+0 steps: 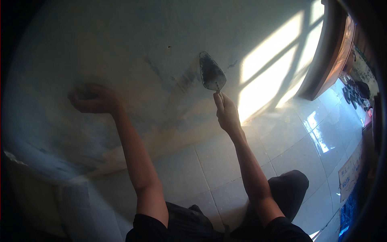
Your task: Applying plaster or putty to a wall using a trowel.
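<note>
A pointing trowel (211, 73) with a dark, smeared, leaf-shaped blade stands blade-up in front of the wall (133, 36). My right hand (228, 112) is wrapped round its handle, the thumb lying along it toward the blade. Whether the blade touches the wall I cannot tell. Farther left, my left hand (95, 99) is held up close to the wall with its fingers curled in. Shade and blur hide what those fingers hold, if anything. Dark scuffs and a patchy, stained surface mark the wall between my hands, with a small hole above them.
Pale floor tiles (217, 169) meet the wall's foot, and my dark-clothed knee (288, 187) is bent over them. Sunlight in a window pattern falls right of the trowel. Beyond are a wooden door frame (332, 56), several shoes (352, 94) and a piece of cardboard (350, 173).
</note>
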A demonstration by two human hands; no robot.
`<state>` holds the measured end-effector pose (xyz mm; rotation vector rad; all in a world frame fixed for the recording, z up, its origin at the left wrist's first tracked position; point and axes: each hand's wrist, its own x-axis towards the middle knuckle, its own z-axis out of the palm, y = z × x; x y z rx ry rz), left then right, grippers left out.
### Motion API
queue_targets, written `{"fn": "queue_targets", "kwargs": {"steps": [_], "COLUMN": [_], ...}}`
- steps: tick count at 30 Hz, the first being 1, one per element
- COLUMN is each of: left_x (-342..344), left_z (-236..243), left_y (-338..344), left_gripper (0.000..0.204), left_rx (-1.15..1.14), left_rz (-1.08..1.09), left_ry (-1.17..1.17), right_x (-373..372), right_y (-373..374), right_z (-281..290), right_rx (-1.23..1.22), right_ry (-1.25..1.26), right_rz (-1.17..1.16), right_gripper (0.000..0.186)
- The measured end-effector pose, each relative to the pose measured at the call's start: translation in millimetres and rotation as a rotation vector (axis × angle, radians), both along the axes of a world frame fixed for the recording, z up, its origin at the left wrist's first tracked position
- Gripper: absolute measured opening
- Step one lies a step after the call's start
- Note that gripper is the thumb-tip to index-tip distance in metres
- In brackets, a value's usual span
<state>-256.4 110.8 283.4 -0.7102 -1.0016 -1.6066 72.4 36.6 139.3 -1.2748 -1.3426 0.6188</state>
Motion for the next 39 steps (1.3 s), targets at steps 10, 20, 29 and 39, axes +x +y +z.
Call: {"fn": "queue_targets", "kwargs": {"steps": [10,20,29,39], "left_x": [0.2,-0.9,-1.5,14.0], "left_z": [4.1,6.0,4.2,6.8], "left_y": [-5.2,-3.4,-1.7,-6.8], "left_gripper": [0.045,0.041,0.042,0.043], "left_rx": [-0.015,0.019,0.025,0.066], "left_rz": [0.034,-0.007,-0.004,-0.179], "left_ry": [0.041,0.026,0.038,-0.017], "right_x": [-6.9,-1.6,-5.0,-14.9], "right_y": [-5.0,-7.1,-9.5,-11.3], "right_z": [23.7,21.0,21.0,29.5], "right_rx": [-0.077,-0.054,-0.092,-0.028], "right_ry": [0.050,0.031,-0.046,-0.044], "right_rz": [-0.010,0.021,0.008,-0.026], "right_gripper": [0.049,0.048,0.048,0.044]}}
